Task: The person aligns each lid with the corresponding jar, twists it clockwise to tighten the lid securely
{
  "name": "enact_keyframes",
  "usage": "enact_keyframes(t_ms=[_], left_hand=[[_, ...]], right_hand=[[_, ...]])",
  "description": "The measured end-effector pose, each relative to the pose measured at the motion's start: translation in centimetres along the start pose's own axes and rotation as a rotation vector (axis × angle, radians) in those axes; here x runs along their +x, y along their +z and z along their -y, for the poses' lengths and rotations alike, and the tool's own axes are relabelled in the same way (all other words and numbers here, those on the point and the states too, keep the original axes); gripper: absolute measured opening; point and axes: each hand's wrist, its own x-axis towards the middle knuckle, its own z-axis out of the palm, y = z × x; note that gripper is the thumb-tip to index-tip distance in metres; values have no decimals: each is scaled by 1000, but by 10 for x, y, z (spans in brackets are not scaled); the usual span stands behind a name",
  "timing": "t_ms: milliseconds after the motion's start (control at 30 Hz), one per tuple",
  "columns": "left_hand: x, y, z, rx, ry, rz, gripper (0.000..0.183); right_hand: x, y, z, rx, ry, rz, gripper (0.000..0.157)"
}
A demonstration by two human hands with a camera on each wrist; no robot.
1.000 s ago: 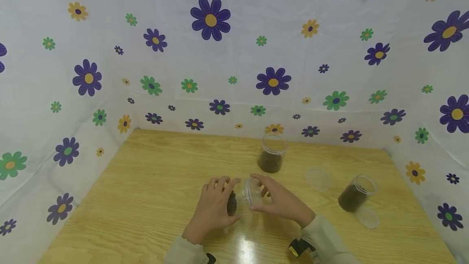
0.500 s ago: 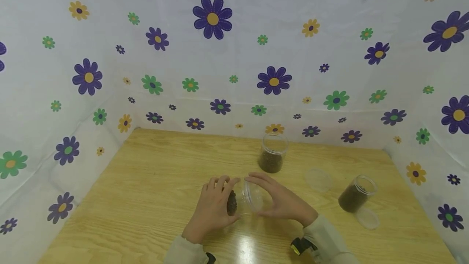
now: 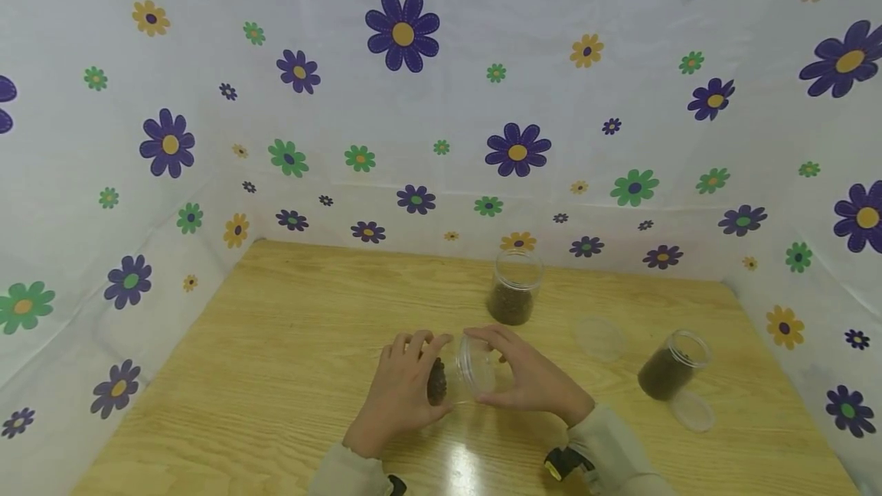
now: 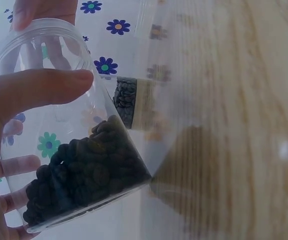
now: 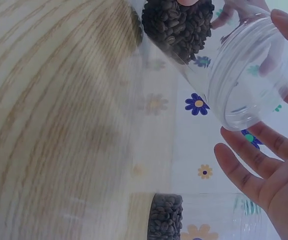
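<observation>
A clear jar (image 3: 451, 380) of dark coffee beans lies tipped over, its mouth to the right. My left hand (image 3: 403, 393) holds it round the body, thumb across the clear wall in the left wrist view. The coffee beans (image 4: 84, 172) are gathered toward the base. At the other end my right hand (image 3: 527, 373) spans the ringed rim (image 5: 233, 75), thumb on one side and fingers on the other. In the right wrist view some of its fingers (image 5: 248, 162) are spread just off the rim.
A second jar (image 3: 515, 289) of beans stands upright behind the hands. Farther right is a third, fuller jar (image 3: 668, 370). Two translucent discs, one flat lid (image 3: 598, 338) and another lid (image 3: 691, 410), lie near it. Flower-printed cloth (image 3: 441, 98) walls the wooden table (image 3: 276, 373).
My right hand's fingers loosen from the rim and shift round it, then come back against it. The left hand and the jar stay almost still.
</observation>
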Motion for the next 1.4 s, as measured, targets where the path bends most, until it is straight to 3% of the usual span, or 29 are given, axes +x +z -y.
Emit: enact_keyframes(t_ms=[300, 600, 1033, 1400], left_hand=[[2, 0, -1, 3, 7, -4, 95], [2, 0, 0, 14, 5, -8, 95], [2, 0, 0, -2, 10, -13, 98], [1, 4, 0, 24, 15, -29, 99]], right_hand=[[0, 2, -1, 36, 75, -9, 80], [0, 2, -3, 38, 85, 24, 94], [1, 6, -2, -4, 39, -57, 80], [0, 11, 0, 50, 97, -84, 79]])
